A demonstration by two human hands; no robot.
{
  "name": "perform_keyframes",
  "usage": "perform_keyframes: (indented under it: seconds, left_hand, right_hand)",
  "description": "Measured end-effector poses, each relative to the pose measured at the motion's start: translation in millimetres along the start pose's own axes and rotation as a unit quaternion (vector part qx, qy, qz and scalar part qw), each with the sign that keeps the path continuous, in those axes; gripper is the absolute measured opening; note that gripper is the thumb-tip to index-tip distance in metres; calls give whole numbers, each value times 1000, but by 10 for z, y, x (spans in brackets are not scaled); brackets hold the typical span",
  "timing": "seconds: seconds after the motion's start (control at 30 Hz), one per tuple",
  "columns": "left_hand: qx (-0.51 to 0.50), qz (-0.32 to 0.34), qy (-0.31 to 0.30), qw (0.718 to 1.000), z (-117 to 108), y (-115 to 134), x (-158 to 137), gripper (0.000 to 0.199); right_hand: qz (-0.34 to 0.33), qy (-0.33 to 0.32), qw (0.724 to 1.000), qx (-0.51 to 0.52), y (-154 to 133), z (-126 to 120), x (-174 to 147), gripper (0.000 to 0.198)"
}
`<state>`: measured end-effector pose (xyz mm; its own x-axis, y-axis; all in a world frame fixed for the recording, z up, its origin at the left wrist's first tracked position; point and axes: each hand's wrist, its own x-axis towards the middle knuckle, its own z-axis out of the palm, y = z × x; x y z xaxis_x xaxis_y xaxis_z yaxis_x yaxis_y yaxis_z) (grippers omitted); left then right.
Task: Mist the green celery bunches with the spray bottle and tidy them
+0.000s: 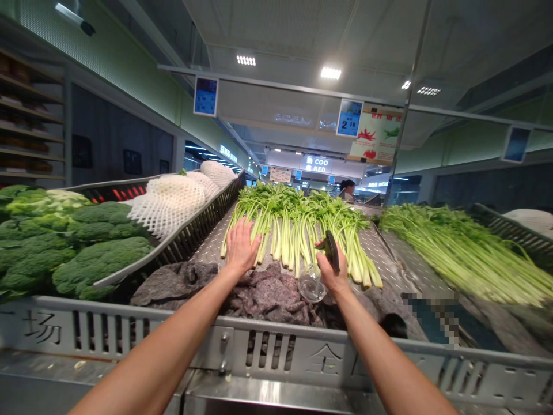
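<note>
Rows of celery (294, 236) lie on a dark tread-patterned rack, leafy tops away from me and pale stalk ends toward me. My left hand (242, 246) rests flat, fingers stretched out, over the stalks at the left of the row. In my right hand (336, 268) is a spray bottle (313, 283) with a dark trigger head and a clear body, held above the right-hand stalks. The bottle tilts, its round clear base facing me. A crumpled dark cloth (276, 294) lies between the celery and the front rail.
A grey slatted rail (294, 353) runs along the front. To the left, broccoli (103, 248) sits beside a black crate wall (203, 222) and produce in white foam nets (173, 199). A mirror (466, 253) on the right reflects the celery. A person (347, 189) stands far back.
</note>
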<state>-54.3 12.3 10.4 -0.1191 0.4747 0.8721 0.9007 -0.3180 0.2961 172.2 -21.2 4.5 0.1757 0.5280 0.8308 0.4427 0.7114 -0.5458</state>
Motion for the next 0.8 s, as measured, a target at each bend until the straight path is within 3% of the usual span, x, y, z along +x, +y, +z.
perform_keyframes:
  seconds: [0.23, 0.4, 0.53, 0.63, 0.8]
  left_hand:
    - [6, -57, 2, 998, -44, -188, -79, 41]
    - [0, -84, 9, 996, -39, -235, -78, 43]
    - [2, -101, 6, 995, -53, -244, -67, 44]
    - [-2, -102, 14, 995, -62, -232, -68, 45]
    - [-13, -96, 24, 995, -48, -217, -72, 45]
  right_hand:
    - [14, 17, 1000, 15, -18, 104, 89, 23]
    - [-1, -17, 999, 30, -259, 412, 159, 20]
    - [41, 17, 998, 46, -325, 619, 65, 21]
    - [36, 30, 997, 56, -292, 655, -3, 25]
    - [15, -7, 997, 80, -277, 603, -35, 26]
